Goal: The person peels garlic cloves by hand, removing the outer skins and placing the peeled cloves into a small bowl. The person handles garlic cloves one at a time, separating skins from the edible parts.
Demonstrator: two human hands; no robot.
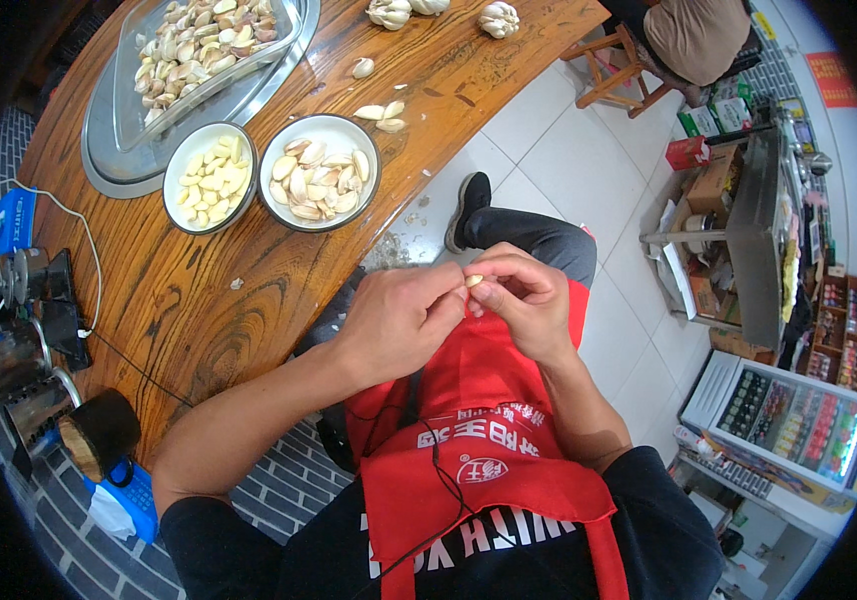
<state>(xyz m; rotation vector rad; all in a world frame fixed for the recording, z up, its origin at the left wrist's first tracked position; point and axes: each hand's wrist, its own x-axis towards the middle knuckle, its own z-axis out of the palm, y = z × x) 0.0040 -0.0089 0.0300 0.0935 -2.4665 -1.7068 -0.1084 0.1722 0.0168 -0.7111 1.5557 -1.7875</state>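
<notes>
My left hand point(407, 319) and my right hand point(524, 296) meet above the red apron. Between their fingertips is a pale garlic clove point(474, 280), pinched by my right thumb and fingers; the left thumb and index finger close at its left end. On the wooden table, a bowl point(170, 196) contains smooth, pale yellow peeled cloves point(215, 180). Close beside it, another bowl point(269, 204) holds cloves with papery skin point(316, 178). Several loose cloves point(391, 109) lie right of the bowls. A single clove point(362, 68) and garlic bulbs point(499, 20) are farther back.
A clear tray point(119, 97) heaped with cloves rests on a metal platter point(102, 161). A white cable, a black mug point(102, 427) and tissue packs are at the left. The table edge point(383, 229) curves before me. A seated person point(698, 37) and stool point(616, 71) are at the upper right.
</notes>
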